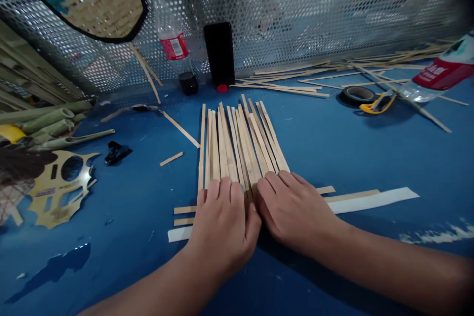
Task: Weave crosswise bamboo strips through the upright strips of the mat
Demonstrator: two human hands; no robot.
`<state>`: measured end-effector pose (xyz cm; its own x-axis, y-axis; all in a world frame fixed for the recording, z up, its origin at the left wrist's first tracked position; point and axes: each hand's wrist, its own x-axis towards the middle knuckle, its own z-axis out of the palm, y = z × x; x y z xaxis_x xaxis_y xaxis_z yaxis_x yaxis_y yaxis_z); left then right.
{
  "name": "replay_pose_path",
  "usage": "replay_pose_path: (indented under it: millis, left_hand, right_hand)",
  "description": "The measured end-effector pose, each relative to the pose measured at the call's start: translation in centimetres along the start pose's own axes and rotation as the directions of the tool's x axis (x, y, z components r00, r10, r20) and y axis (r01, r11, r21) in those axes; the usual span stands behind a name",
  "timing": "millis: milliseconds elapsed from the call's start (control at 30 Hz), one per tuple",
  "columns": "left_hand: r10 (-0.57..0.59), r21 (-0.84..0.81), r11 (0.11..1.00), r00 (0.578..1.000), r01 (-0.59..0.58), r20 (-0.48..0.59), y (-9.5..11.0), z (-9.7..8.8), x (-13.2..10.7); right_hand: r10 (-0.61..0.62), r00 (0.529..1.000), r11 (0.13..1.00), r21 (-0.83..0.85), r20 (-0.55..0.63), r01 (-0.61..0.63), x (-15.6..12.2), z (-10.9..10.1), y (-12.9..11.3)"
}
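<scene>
A row of thin bamboo strips (227,150) lies side by side on the blue tabletop, pointing away from me, some slightly fanned. My left hand (220,229) curls its fingers over the near end of the left strips. Beside it, my right hand (296,207) is bent over the near end of the right strips, knuckles up. Crosswise strips (184,210) run under both hands and stick out at either side. A flat white strip (377,200) also passes beneath them. My hands hide where the strips cross.
At the back, a cola bottle (176,44) and a black phone (219,54) stand by a perforated metal panel (296,15). Black tape (357,95), a yellow cutter (377,103), another bottle (442,69) and loose strips lie right. Bamboo tubes (55,121) and a gold cutout (61,192) are left.
</scene>
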<state>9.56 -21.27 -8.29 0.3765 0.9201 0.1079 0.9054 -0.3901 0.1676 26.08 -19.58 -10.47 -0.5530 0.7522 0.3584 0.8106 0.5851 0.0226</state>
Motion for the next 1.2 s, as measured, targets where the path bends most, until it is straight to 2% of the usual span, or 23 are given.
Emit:
replay_pose_path:
  millis: [233,367,467,567,633,800,933,1100,1200]
  left_hand:
    - [0.067,0.055,0.996,0.995,-0.063,-0.075,0.5,0.0,-1.0]
    - [0.112,-0.046,0.992,0.993,-0.114,-0.039,-0.6,-1.8,-1.9]
    - [0.018,-0.125,0.992,0.994,-0.004,0.104,-3.0,-3.7,-2.3]
    - [-0.093,-0.132,0.985,0.986,0.111,0.138,-5.2,-4.6,-2.8]
    - [-0.075,-0.107,0.99,0.992,0.086,0.106,-5.6,-4.4,-3.3]
    - [0.016,0.054,0.998,1.0,-0.017,0.004,-4.2,-2.4,-4.0]
    - [0.054,0.013,0.998,0.995,-0.054,-0.085,-4.1,-1.6,-3.9]
    - [0.016,-0.148,0.989,1.0,-0.017,-0.002,-4.9,-1.9,-3.3]
    - [0.04,-0.169,0.985,0.999,-0.041,-0.01,-5.2,-1.7,-3.2]
  right_hand:
    - [-0.012,1.0,0.998,0.066,-0.009,0.012,0.0,-0.1,0.3]
    - [-0.019,1.0,0.996,0.084,0.003,0.018,-0.2,-0.6,0.6]
    - [-0.01,1.0,0.996,0.085,0.01,0.009,-0.3,-1.1,0.5]
    - [-0.02,1.0,0.996,0.082,-0.005,0.02,-0.5,-1.4,0.4]
    - [-0.027,1.0,0.997,0.07,-0.014,0.028,-0.6,-1.4,0.3]
    - [-0.003,1.0,0.999,0.047,-0.001,0.003,-0.8,-1.1,0.2]
    - [0.009,1.0,0.998,0.061,0.021,-0.01,-0.8,-1.0,0.2]
    - [0.018,0.999,0.998,0.054,0.035,-0.02,-0.7,-1.2,0.0]
    - [0.027,0.999,0.998,0.048,0.027,-0.028,-0.5,-1.2,-0.1]
